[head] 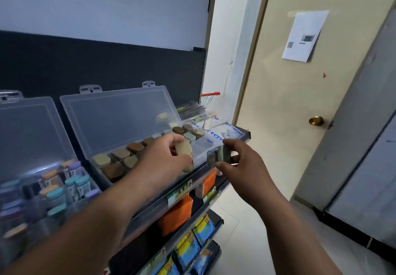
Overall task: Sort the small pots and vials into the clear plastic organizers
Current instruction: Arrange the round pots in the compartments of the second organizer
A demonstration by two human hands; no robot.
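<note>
Left hand, grip round beige pot; right hand, grip round greenish pot

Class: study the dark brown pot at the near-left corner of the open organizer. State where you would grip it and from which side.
Pinch the dark brown pot by its lid's rim, coming straight down from above. It sits upright in the organizer, its wall and neighbouring pots close around it, so probably only the top is free.
</note>
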